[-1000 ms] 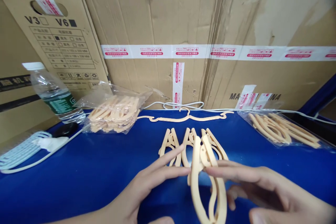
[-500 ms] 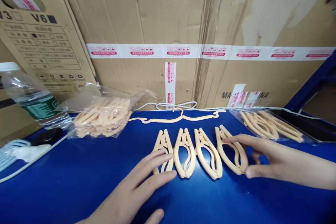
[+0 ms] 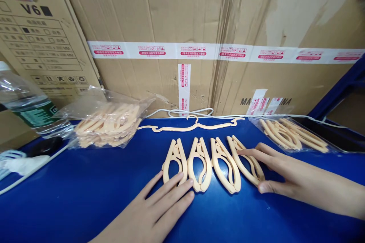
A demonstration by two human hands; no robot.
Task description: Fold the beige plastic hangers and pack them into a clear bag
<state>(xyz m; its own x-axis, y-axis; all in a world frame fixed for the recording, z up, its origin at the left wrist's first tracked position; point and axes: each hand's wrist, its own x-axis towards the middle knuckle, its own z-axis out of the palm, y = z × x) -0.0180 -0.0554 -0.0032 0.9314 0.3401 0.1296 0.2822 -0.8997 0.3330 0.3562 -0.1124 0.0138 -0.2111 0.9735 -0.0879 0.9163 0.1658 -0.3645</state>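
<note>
Several beige plastic folding hangers lie folded in a row on the blue table. My left hand (image 3: 159, 205) is open, its spread fingers resting over the lower end of the leftmost folding hanger (image 3: 184, 159). Beside that one lie two more, a second folding hanger (image 3: 209, 167) and a third folding hanger (image 3: 219, 159), neither held. At the right end, my right hand (image 3: 282, 169) grips the fourth folding hanger (image 3: 242, 165), thumb at its lower tip and a finger across its upper part. Behind the row, an unfolded hanger (image 3: 182, 128) lies stretched out with its hook up.
A clear bag of folded hangers (image 3: 108, 125) sits at left, near a water bottle (image 3: 34, 112) and a white cable (image 3: 37, 167). Another bagged set (image 3: 282, 134) lies at back right beside a dark flat device (image 3: 327, 134). A large cardboard box (image 3: 142, 19) stands behind.
My right hand has shifted left with the rightmost folding hanger, which now lies closer to its neighbour and looks narrower. My left hand's fingers have spread and lowered over the leftmost hanger.
</note>
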